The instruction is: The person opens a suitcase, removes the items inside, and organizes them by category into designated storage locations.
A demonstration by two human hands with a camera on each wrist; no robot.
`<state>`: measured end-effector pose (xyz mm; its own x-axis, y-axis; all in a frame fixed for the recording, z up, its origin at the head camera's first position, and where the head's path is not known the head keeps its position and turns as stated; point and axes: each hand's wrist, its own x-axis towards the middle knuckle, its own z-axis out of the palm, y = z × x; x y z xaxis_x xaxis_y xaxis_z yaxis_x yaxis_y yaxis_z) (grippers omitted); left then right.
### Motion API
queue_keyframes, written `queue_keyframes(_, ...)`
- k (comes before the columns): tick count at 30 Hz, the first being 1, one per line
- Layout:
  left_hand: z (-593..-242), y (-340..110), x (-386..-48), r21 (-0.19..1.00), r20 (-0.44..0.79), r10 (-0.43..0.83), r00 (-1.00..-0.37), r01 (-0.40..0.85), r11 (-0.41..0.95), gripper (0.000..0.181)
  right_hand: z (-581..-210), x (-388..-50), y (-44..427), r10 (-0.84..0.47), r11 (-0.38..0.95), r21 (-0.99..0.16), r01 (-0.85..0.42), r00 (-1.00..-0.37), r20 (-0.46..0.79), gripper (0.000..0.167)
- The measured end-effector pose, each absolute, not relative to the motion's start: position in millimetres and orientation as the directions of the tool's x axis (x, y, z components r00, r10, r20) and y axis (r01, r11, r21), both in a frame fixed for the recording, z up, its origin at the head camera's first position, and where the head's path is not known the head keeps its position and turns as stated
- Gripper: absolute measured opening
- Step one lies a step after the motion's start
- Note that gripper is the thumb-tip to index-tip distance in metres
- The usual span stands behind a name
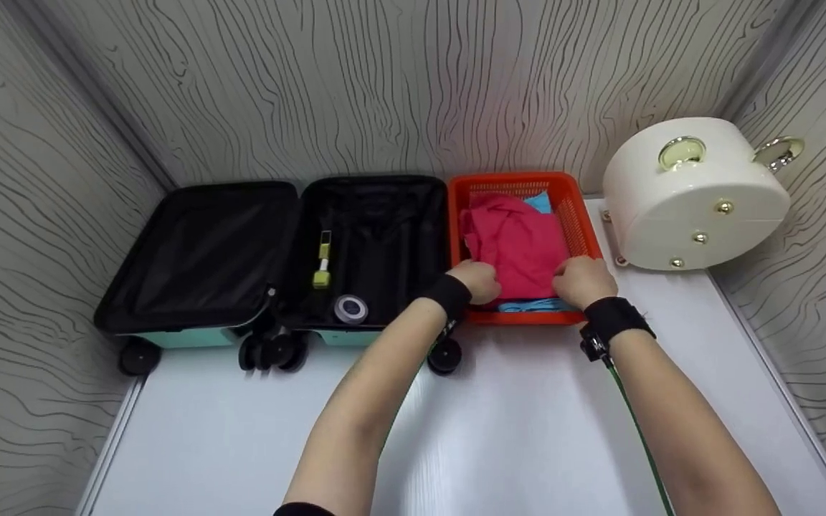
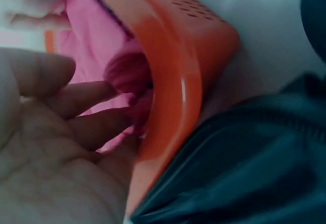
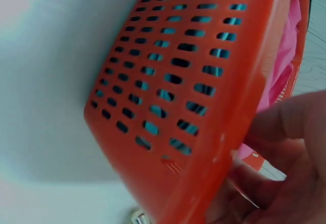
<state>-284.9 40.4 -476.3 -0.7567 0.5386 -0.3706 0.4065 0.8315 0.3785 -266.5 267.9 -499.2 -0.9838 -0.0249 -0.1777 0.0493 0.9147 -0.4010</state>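
Open suitcase [image 1: 212, 247] is lying just left of the orange basket [image 1: 528, 317]; white case [image 1: 692, 197] is standing to the basket's right. Pink cloth [image 1: 517, 247] is resting inside the basket, partly covering blue cloth [image 1: 535, 306]. Left hand [image 1: 479, 281] is sitting at the basket's near-left corner, right hand [image 1: 586, 279] at its near-right; each grip is grasping the pink cloth.

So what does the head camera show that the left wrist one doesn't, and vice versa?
Only the head view shows the yellow item and round disc in the open suitcase. Only the left wrist view shows the palm of the left hand and the slotted outer wall of the orange basket. Both show the basket, pink cloth, left hand and suitcase.
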Motion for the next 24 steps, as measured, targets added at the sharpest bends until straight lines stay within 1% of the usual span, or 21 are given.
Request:
queue_keyframes(3,-472.5,40.9,-278.1,0.218,-0.401,0.511,-0.76,0.463,0.859,0.044,-499.3,-263.7,266.5,-0.041,0.929,-0.368,0.038,-0.978,-0.205,0.041)
queue_keyframes(5,-472.1,39.1,-275.4,0.176,-0.414,0.49,-0.767,0.461,0.87,0.048,-499.6,-262.3,265.9,-0.048,0.934,-0.355,0.035,-0.974,-0.22,0.041)
queue_keyframes(6,-472.6,37.5,-274.7,0.179,-0.416,0.479,-0.773,0.447,0.876,0.049,-499.9,-261.5,265.7,-0.051,0.937,-0.347,0.031,-0.973,-0.227,0.042)
queue_keyframes(8,-474.6,33.3,-274.9,0.221,-0.403,0.485,-0.776,0.432,0.874,0.051,-500.4,-260.7,264.5,-0.053,0.942,-0.334,0.028,-0.972,-0.231,0.041)
queue_keyframes(11,-478.8,24.7,-276.6,0.315,-0.374,0.519,-0.769,0.421,0.851,0.052,-502.5,-260.7,263.4,-0.057,0.946,-0.322,0.022,-0.97,-0.235,0.042)
queue_keyframes(14,-482.0,14.9,-277.9,0.412,-0.342,0.554,-0.759,0.408,0.815,0.052,-504.7,-260.7,263.6,-0.063,0.945,-0.326,0.018,-0.97,-0.236,0.044)
queue_keyframes(17,-483.5,6.5,-277.3,0.482,-0.315,0.575,-0.755,0.395,0.782,0.051,-506.2,-259.6,264.9,-0.071,0.943,-0.333,0.01,-0.971,-0.23,0.045)
queue_keyframes(21,-484.3,-1.4,-272.8,0.515,-0.305,0.579,-0.756,0.381,0.768,0.051,-507.0,-256.3,267.0,-0.08,0.939,-0.343,-0.003,-0.974,-0.213,0.047)
queue_keyframes(24,-485.7,-6.4,-266.9,0.49,-0.306,0.581,-0.754,0.398,0.776,0.053,-506.9,-253.7,269.3,-0.092,0.935,-0.354,-0.024,-0.98,-0.179,0.046)
